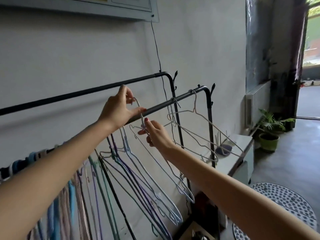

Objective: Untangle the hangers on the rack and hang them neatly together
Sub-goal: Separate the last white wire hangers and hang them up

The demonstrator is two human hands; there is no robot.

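Note:
A black clothes rack has a near rail [180,98] and a far rail [69,94]. My left hand [119,110] pinches the hook of a pale wire hanger [156,161] just in front of the near rail. Just below, my right hand [155,134] grips the same hanger at its twisted neck. Its hook is off the rail. Two white hangers [204,134] hang apart near the rail's right end. A tangled bunch of purple, green and blue hangers [124,179] dangles under my left wrist. Several more hangers [74,196] hang packed at the lower left.
A black cable [156,49] runs down the wall to the far rail. A white low cabinet [242,153] stands right of the rack, with a potted plant [269,134] and a radiator [254,103] beyond. A patterned round mat [280,205] lies at lower right.

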